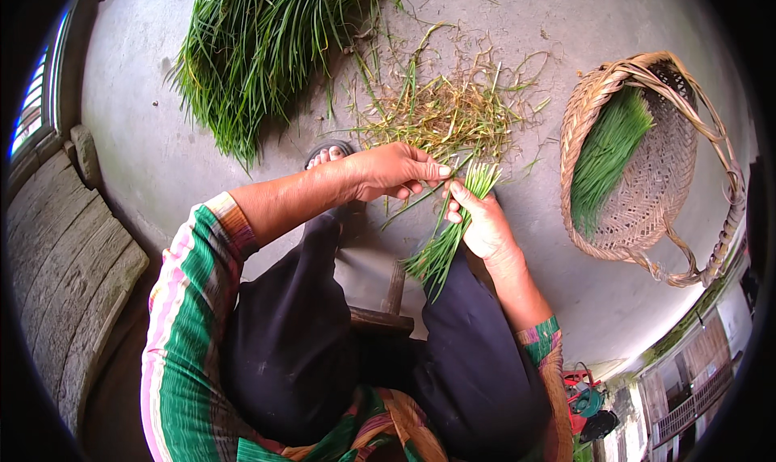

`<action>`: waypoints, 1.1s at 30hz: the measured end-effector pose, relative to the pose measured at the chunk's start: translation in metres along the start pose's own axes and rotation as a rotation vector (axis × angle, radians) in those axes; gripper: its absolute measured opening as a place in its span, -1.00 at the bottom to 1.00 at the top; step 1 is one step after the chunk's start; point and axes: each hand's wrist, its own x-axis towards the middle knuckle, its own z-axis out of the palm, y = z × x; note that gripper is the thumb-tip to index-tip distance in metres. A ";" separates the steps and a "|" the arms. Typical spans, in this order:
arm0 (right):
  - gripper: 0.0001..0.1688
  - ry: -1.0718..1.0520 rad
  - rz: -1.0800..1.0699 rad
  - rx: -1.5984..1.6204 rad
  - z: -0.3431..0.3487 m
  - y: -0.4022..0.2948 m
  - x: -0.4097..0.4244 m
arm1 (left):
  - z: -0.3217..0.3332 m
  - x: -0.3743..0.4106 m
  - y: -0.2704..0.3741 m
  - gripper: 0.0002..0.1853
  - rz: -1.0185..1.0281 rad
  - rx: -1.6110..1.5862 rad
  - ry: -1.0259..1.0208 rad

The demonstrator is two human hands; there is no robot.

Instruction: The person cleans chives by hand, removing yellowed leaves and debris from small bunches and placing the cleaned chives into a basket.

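Note:
My right hand is closed around a small bunch of green chives. Their pale stem ends point up and away from me, and the leaf tips hang over my right knee. Just left of those pale ends, my left hand pinches a single green stalk between thumb and fingers. Beyond both hands lies a loose heap of yellowed leaves and trimmings on the concrete floor. A large pile of long chives spreads at the upper left.
On the right, a woven basket with a looped handle lies open towards me, holding a bundle of chives. A wooden stool shows between my knees. Wooden boards stand at the left. Red and green items sit at lower right.

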 end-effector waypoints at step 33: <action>-0.88 -0.037 0.083 -0.019 0.001 0.000 -0.008 | -0.003 0.022 -0.005 -0.79 0.167 -0.061 -0.036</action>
